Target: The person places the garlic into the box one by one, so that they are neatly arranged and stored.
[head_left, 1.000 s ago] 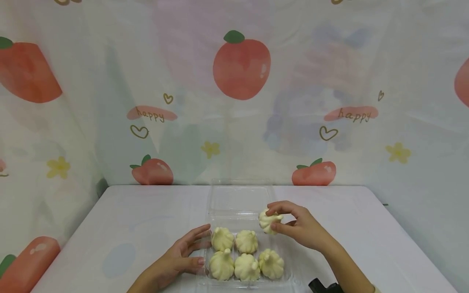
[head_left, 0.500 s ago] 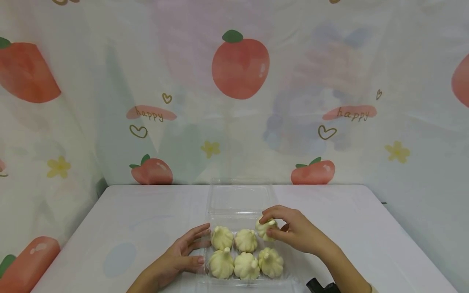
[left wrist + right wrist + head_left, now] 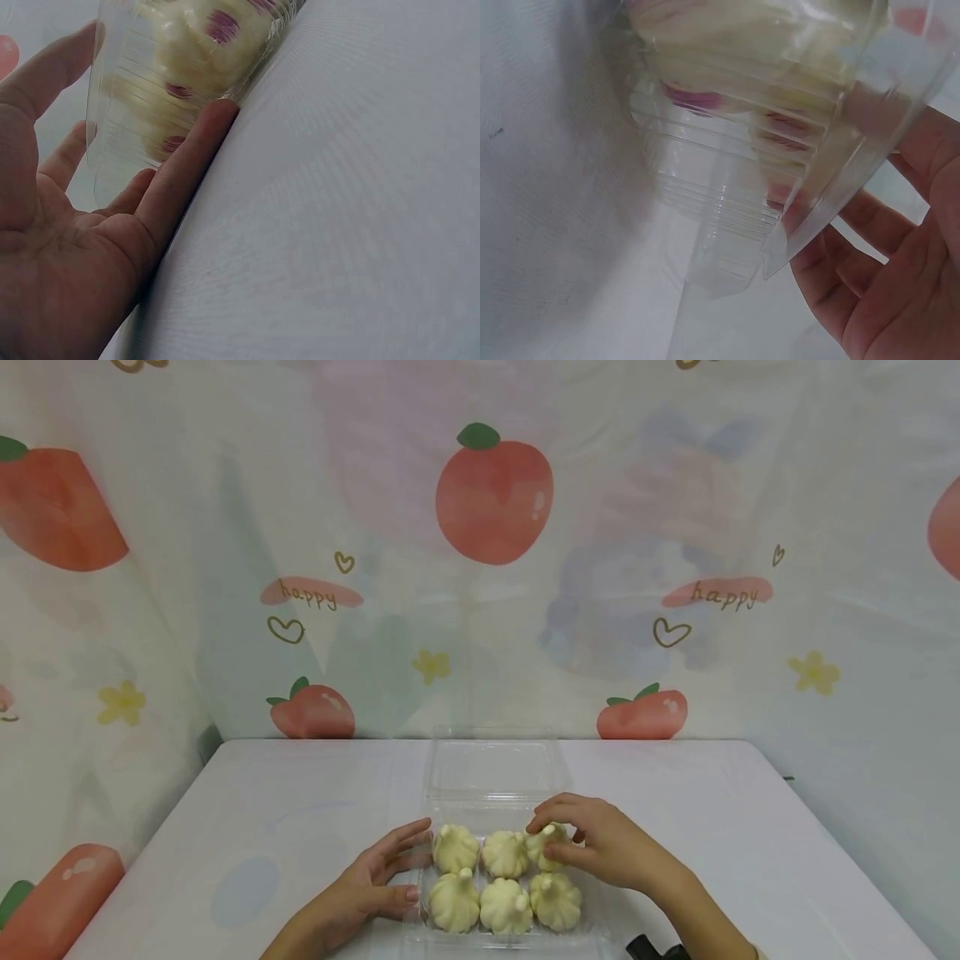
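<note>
A clear plastic clamshell box (image 3: 442, 935) holds pale garlic bulbs in two rows of three, their stems sticking up. My right hand (image 3: 611, 843) pinches the back-right garlic bulb (image 3: 546, 843) between thumb and fingers, level with its neighbours in the row. Along the box's left side, my left hand (image 3: 367, 877) rests with fingers spread and fairly straight, touching the wall. The left wrist view shows purple marks low on a garlic bulb (image 3: 202, 45) behind the clear plastic. From the right wrist, the box wall (image 3: 727, 172) partly covers the right fingers.
The box's lid (image 3: 495, 768) lies folded back toward the patterned backdrop (image 3: 495, 635). A black object (image 3: 652, 948) sits by the right forearm at the front edge of view. White cloth covers the table (image 3: 712, 810).
My right hand has lowered the garlic bulb from above the back-right corner into the back row, moving down and slightly left. My left hand has stayed against the box.
</note>
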`<state>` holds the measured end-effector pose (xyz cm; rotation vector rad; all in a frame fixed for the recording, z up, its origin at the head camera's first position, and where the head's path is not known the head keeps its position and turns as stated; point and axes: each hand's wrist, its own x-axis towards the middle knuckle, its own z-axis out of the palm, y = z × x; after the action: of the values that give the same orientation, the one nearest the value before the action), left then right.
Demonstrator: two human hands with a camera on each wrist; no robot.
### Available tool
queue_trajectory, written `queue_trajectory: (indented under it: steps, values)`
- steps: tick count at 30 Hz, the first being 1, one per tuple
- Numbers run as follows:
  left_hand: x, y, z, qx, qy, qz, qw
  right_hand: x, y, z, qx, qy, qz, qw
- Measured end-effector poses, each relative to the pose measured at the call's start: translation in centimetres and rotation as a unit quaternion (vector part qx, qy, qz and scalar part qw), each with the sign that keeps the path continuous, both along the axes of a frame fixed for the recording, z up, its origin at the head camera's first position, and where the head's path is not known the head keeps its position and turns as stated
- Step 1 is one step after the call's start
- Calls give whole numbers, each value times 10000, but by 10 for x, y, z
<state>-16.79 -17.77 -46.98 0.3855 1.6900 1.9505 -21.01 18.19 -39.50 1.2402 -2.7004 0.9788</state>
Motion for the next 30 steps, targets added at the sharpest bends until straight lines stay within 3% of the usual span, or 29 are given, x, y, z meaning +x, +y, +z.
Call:
queue_trajectory:
  steps: [18, 24, 30]
  values:
    - [0, 1, 0, 16, -40, -21, 10000, 5, -9, -6, 726, 859, -430, 9927]
    - [0, 0, 0, 30, -19, -35, 10000, 4, -10, -9, 733, 929, -515, 9916]
    - [1, 0, 1, 41, 35, -42, 10000, 2, -8, -7, 532, 618, -504, 9954]
